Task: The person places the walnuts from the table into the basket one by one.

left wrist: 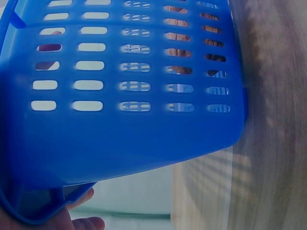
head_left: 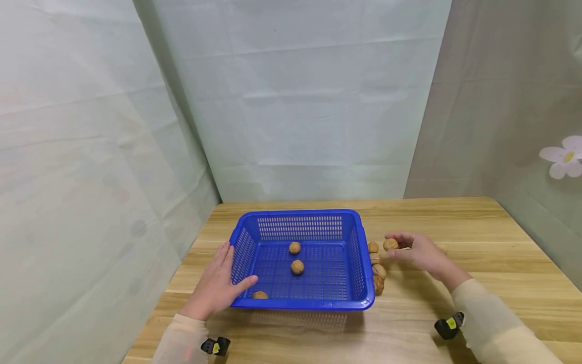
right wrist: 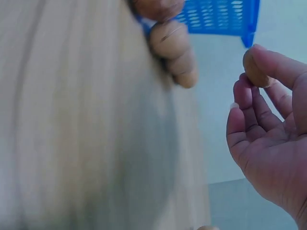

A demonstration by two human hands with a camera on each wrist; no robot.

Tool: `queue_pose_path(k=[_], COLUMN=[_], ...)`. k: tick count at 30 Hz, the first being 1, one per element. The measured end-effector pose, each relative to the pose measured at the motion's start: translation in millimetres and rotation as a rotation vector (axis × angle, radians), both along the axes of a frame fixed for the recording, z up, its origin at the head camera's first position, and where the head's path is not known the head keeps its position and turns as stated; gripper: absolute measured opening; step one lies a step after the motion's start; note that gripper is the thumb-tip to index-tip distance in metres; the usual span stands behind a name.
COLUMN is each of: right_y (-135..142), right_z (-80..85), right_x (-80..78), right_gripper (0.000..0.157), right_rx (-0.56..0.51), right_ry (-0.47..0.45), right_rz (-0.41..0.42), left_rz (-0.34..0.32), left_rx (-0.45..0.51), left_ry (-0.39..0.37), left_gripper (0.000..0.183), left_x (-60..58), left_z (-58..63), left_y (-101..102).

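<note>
A blue plastic basket (head_left: 318,305) with slotted walls stands on the table. Inside it are a walnut (head_left: 294,247) near the back, another walnut (head_left: 297,267) at the middle and a third walnut (head_left: 260,294) by the front wall. My left hand (head_left: 217,283) rests on the basket's front left corner, fingers stretched along the left rim and thumb across the front. To the right of the basket, my right hand (head_left: 420,253) pinches a walnut (head_left: 390,244) between thumb and fingertips, which the right wrist view shows raised off the table. Several walnuts (head_left: 379,272) line the basket's right wall.
The wooden table (head_left: 491,263) extends to the right of the basket. Pale cloth (head_left: 300,111) hangs behind the table's back edge and along both sides. A small pale brown thing (head_left: 441,246) shows partly from behind my right hand.
</note>
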State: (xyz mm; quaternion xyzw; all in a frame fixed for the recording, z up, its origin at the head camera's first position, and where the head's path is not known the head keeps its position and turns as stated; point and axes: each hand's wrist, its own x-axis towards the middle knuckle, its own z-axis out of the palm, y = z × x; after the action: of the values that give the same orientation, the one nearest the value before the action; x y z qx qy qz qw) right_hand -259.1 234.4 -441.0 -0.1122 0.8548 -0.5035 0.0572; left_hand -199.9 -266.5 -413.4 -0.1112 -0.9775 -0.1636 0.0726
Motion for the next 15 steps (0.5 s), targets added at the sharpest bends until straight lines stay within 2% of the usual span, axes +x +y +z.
queue_pose_path(k=[5,15], right_y=[-6,-20], right_z=[15.7,35.5], right_x=[5.1,10.7], right_gripper=[0.055,0.053], right_rx=[-0.050,-0.155], right_ry=[0.032,0.055], right_rz=[0.022,0.068], left_rz=[-0.001,0.004], left_rx=[0.001,-0.001], left_ry=[-0.004,-0.006], left_gripper=[0.112,0.113], left_x=[-0.5,0.2], left_z=[-0.2,0.2], left_y=[0,1])
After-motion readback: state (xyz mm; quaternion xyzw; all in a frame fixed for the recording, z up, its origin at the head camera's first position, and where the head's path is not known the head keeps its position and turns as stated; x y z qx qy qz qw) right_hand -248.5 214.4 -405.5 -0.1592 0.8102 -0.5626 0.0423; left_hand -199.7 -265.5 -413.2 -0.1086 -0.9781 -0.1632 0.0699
